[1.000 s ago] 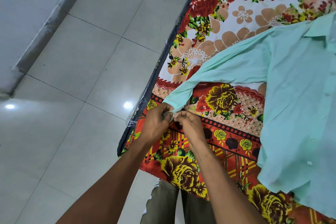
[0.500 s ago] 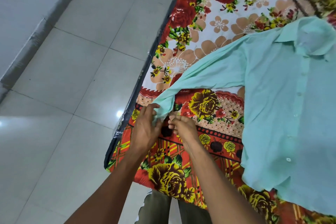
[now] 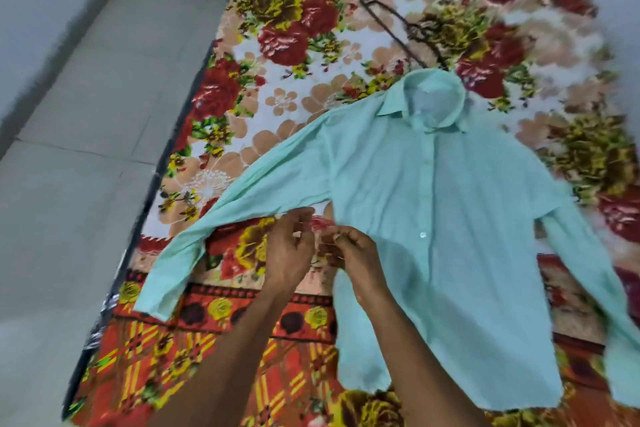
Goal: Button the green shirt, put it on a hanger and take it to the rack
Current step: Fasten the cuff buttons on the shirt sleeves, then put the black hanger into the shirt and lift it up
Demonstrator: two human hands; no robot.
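Note:
The pale green shirt [image 3: 450, 236] lies flat and front up on the flowered bed sheet [image 3: 284, 45], its front placket closed and both sleeves spread out. The left sleeve's cuff [image 3: 162, 288] rests near the bed's left edge, free of my hands. My left hand [image 3: 287, 253] and my right hand [image 3: 356, 260] hover close together above the sheet, just below the left sleeve and at the shirt's left side. Their fingers are loosely curled and hold nothing. A dark hanger [image 3: 401, 31] lies on the sheet beyond the collar [image 3: 429, 104].
The bed's dark left edge [image 3: 152, 191] runs along a grey tiled floor [image 3: 76, 184]. A pale wall [image 3: 38, 10] rises at the far left. The frame is blurred by head motion.
My hands have let go of the left sleeve cuff and moved right toward the shirt's body. The view has swung up and right, bringing the whole shirt and the hanger into sight.

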